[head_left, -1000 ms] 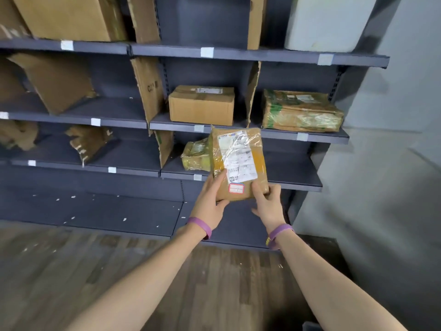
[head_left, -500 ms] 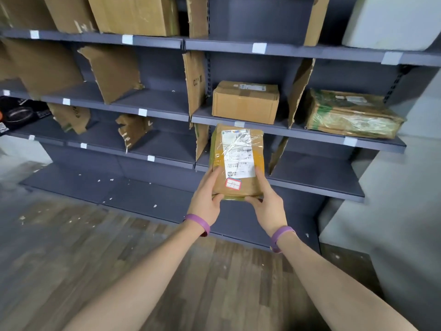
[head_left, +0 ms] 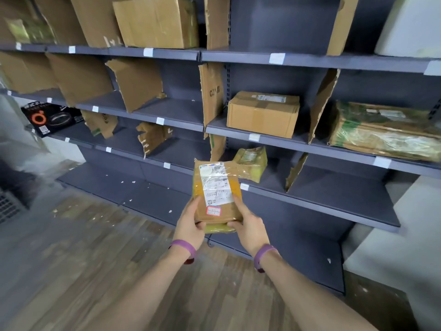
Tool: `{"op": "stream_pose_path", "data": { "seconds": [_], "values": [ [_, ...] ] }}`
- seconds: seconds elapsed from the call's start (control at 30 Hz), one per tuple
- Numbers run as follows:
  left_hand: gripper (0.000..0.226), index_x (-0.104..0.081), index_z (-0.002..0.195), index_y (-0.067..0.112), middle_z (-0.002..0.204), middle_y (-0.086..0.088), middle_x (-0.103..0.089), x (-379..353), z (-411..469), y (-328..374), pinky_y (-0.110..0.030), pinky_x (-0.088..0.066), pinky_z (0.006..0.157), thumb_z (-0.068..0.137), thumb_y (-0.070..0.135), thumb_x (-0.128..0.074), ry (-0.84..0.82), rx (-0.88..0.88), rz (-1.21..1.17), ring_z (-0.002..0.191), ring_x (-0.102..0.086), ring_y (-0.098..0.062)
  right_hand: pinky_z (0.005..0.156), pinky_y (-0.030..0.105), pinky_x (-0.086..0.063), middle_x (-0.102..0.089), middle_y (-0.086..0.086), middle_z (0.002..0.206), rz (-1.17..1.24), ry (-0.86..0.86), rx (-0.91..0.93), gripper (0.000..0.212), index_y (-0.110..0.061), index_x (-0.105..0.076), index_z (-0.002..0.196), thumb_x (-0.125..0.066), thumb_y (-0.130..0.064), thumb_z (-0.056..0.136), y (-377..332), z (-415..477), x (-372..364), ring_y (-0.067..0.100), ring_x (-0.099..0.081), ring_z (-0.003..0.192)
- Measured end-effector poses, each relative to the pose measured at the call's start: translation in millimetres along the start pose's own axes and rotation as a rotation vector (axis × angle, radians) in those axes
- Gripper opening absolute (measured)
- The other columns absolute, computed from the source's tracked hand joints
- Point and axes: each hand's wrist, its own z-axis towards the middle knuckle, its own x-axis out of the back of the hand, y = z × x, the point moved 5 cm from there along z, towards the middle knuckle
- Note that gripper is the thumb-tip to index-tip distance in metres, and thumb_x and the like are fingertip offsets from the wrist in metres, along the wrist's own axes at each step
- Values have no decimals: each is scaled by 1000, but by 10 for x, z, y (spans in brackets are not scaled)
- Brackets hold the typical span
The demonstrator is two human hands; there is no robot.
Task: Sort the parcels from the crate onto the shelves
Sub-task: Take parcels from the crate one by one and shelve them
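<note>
Holding one parcel (head_left: 216, 194) in front of the shelves (head_left: 310, 149), chest-high, not yet on any level. Both hands clamp its near end: left hand (head_left: 189, 224) on the left edge, right hand (head_left: 250, 229) on the right edge, thumbs on the front face, the hands kept apart by the pkg between them.

Progress, as far as we can judge: approx. mid-task.
- Already on the racks: brown box (head_left: 262, 113) on the middle level, green-wrapped parcel (head_left: 386, 132) one bay to its right, small yellow-green packet (head_left: 251, 163) on the level below, large carton (head_left: 157, 22) up top, black box (head_left: 51, 119) far left.
- Many bays between the cardboard dividers (head_left: 212, 96) hold nothing we can see.
- Crate not in view, so no. of parcels left: can't tell.

Orientation of the pkg in hand:
- Long axis runs from our hands up and away toward the racks, near upright in view, w/ a slight lean.
- Flat label face (head_left: 216, 185) turned to us; print blurred, unreadable.
- Red-bordered sticker (head_left: 213, 210) sits at the near end, between the thumbs.
- Far end overlaps the lower shelf edge in view; whether it touches, we can't tell.
</note>
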Motion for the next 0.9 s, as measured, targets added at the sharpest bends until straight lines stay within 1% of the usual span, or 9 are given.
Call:
{"op": "stream_pose_path", "data": {
  "seconds": [0.13,0.3,0.37,0.43,0.5,0.6,0.7,0.77,0.9],
  "values": [
    [70,-38,144,22,149,5,-38,89,43,-164,-20,-29,108,85,-13,-50,22,64,18,134,-39,-13,83,20,-45,-61,-2,120,0,-69,-5,79,-56,-21,143,-59,-11,91,20,108,-216,18,-59,101],
    [71,-39,144,22,147,5,-41,265,228,-364,-18,-29,105,84,-13,-51,56,119,28,132,-41,-12,88,23,-46,-63,0,116,-1,-121,-10,79,-58,-20,143,-60,-12,92,-46,374,-499,17,-60,99],
    [70,-39,144,22,146,5,-42,371,314,-478,-15,-29,102,84,-13,-51,76,140,22,130,-42,-11,89,25,-46,-64,3,115,-10,-148,-15,78,-58,-20,143,-59,-12,93,-116,500,-640,20,-61,100],
    [71,-40,143,23,145,5,-43,517,401,-617,-14,-28,101,83,-13,-50,96,164,9,129,-43,-10,91,26,-46,-63,3,118,-27,-164,-6,76,-53,-24,144,-60,-11,92,-233,624,-804,22,-61,106],
    [70,-40,143,24,143,5,-46,701,504,-770,-13,-29,98,83,-14,-48,108,183,-6,121,-45,-7,94,25,-45,-61,1,124,-38,-172,14,75,-49,-28,145,-62,-10,91,-377,760,-1008,21,-59,112],
    [69,-40,143,24,141,7,-46,1058,709,-1022,-11,-29,94,85,-12,-48,124,187,4,111,-42,0,96,28,-46,-60,-2,129,-28,-200,26,75,-51,-28,144,-61,-10,91,-626,986,-1398,19,-59,112],
    [68,-41,143,23,141,4,-46,1487,949,-1335,-10,-29,90,85,-12,-45,139,208,9,110,-42,-2,95,24,-44,-58,-4,130,-20,-217,26,75,-52,-27,144,-61,-11,92,-921,1206,-1822,17,-57,112],
    [68,-40,143,24,141,3,-46,1768,1089,-1526,-12,-30,90,85,-12,-44,134,214,21,110,-42,-5,92,21,-41,-59,-4,129,1,-226,22,74,-52,-28,144,-60,-10,92,-1130,1337,-2097,13,-56,108],
    [68,-39,143,25,139,3,-47,2319,1303,-1863,-15,-32,90,85,-11,-45,152,226,36,108,-45,-7,90,22,-43,-61,-2,127,2,-254,21,74,-52,-28,144,-61,-12,92,-1497,1601,-2640,15,-59,106]
  ]
}}
